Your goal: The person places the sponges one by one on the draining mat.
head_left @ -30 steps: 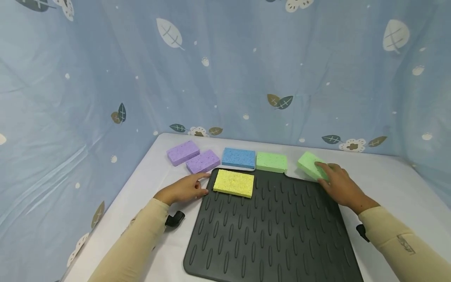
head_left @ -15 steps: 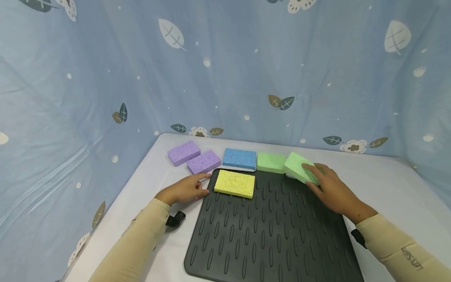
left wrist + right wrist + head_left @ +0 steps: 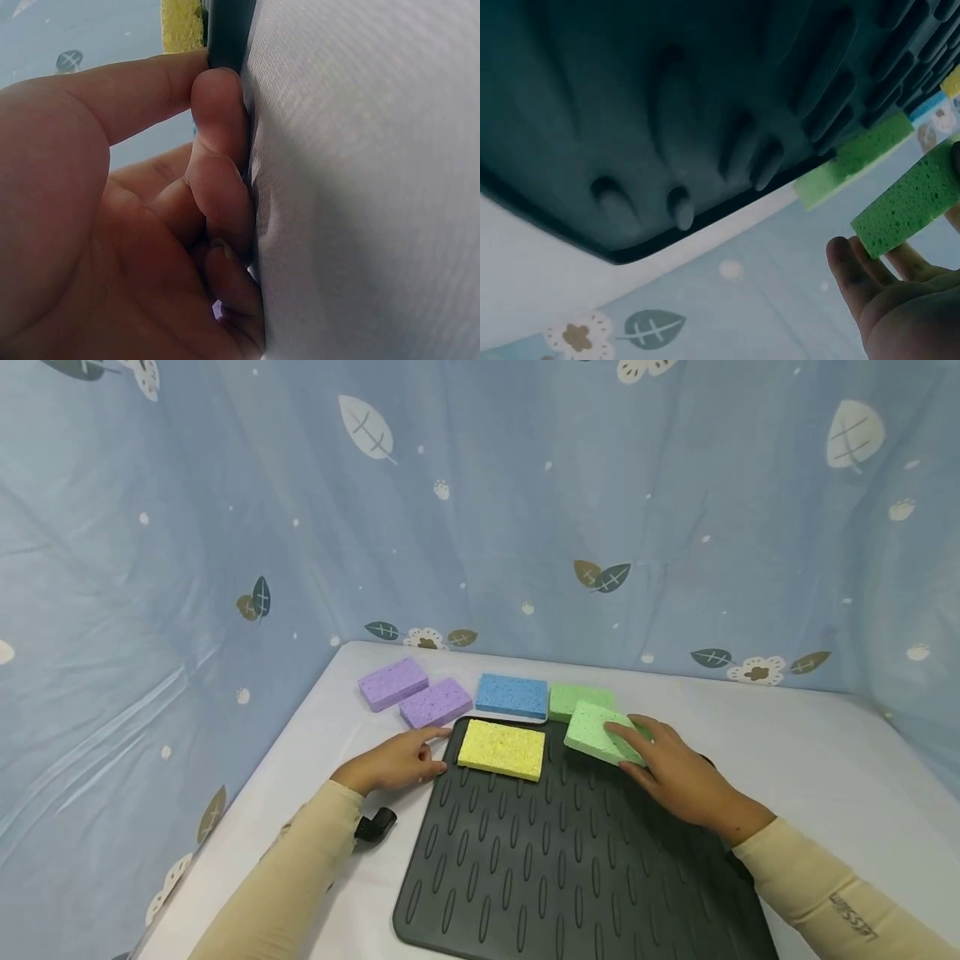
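Between thumb and fingers, my right hand (image 3: 684,777) grips a light green sponge (image 3: 597,732) over the upper part of the dark ribbed mat (image 3: 525,868). In the right wrist view this green sponge (image 3: 907,202) shows porous faces, with fingertips along its edge. A yellow sponge (image 3: 501,748) lies on the mat's upper left corner. Beside that corner rests my left hand (image 3: 393,762), its index fingertip and thumb right at the mat's edge. The left wrist view shows its other fingers (image 3: 225,187) loosely bent against the white cloth.
Behind the mat stand a blue sponge (image 3: 512,695) and a second green sponge (image 3: 581,697). Two purple sponges (image 3: 392,683) lie at the back left of the white table (image 3: 817,752). A blue patterned curtain (image 3: 480,510) closes off the back and left.
My right hand has carried the green sponge leftward from the mat's back right edge, toward the yellow sponge, and turned it flatter. The left hand stays in place.
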`<state>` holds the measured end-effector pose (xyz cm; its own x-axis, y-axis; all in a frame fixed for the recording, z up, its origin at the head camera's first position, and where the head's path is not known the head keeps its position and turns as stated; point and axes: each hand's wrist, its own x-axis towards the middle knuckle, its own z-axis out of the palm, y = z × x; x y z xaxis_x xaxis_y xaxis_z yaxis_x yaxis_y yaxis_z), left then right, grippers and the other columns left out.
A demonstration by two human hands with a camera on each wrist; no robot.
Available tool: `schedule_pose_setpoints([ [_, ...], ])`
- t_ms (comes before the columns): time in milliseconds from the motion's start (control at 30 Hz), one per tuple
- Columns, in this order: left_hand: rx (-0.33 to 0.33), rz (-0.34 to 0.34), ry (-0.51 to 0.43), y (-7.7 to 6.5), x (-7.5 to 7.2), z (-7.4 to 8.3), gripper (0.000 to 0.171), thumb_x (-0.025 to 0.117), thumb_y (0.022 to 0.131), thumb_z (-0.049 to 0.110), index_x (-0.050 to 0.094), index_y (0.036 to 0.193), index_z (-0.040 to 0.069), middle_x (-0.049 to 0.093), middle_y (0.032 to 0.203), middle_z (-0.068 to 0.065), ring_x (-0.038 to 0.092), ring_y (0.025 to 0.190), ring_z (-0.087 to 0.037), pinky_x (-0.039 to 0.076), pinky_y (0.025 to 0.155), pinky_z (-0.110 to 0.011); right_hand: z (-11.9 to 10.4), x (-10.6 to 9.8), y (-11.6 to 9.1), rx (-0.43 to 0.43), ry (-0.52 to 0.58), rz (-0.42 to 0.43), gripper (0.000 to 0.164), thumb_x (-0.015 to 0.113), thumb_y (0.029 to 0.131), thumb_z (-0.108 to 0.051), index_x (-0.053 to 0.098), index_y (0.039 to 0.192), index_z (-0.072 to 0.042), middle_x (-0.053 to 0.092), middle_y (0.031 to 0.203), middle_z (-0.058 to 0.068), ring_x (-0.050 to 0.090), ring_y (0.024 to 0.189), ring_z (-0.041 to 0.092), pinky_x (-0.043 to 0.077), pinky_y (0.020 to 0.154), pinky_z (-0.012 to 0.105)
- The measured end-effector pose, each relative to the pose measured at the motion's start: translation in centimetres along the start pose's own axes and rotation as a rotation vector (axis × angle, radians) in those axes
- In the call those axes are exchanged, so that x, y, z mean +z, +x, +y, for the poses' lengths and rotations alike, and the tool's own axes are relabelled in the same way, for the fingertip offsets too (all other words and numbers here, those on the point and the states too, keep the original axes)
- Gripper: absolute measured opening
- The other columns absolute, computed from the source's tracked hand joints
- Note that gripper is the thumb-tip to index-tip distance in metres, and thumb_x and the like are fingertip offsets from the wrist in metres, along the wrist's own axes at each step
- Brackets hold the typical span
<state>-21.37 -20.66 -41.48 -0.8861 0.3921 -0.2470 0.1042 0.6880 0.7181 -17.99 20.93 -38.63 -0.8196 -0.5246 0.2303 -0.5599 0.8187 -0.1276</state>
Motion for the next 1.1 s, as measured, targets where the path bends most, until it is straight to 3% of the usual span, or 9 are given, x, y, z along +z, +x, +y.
schedule_pose_setpoints([
  [333, 0.009, -0.008, 0.002, -0.2, 0.0, 0.3, 0.064, 0.067, 0.097, 0.021, 0.039, 0.154, 0.017, 0.054, 0.068, -0.001, 0.041, 0.059, -0.012, 0.036, 0.056, -0.026, -0.7, 0.6, 0.3, -0.102, 0.012, -0.036, 0.062, 0.07, 0.095, -0.018, 0.044, 0.151, -0.019, 0.045, 0.147, 0.026, 0.049, 0.131, 0.045, 0.053, 0.089, 0.054],
  [600, -0.002, -0.009, 0.001, -0.3, -0.1, 0.5, 0.063, 0.067, 0.097, 0.021, 0.039, 0.154, 0.017, 0.054, 0.068, 0.0, 0.04, 0.057, -0.012, 0.035, 0.054, -0.026, -0.7, 0.8, 0.3, -0.13, 0.034, -0.105, 0.062, 0.069, 0.095, -0.018, 0.043, 0.151, -0.02, 0.045, 0.146, 0.025, 0.048, 0.132, 0.045, 0.054, 0.089, 0.052],
  [1100, -0.007, -0.001, -0.005, -0.1, 0.1, 0.2, 0.063, 0.067, 0.097, 0.021, 0.04, 0.154, 0.019, 0.056, 0.069, -0.001, 0.04, 0.058, -0.012, 0.035, 0.054, -0.026, -0.3, 1.7, 0.2, -0.164, 0.045, -0.112, 0.064, 0.069, 0.095, -0.017, 0.041, 0.152, -0.02, 0.043, 0.148, 0.025, 0.049, 0.133, 0.044, 0.054, 0.091, 0.051],
])
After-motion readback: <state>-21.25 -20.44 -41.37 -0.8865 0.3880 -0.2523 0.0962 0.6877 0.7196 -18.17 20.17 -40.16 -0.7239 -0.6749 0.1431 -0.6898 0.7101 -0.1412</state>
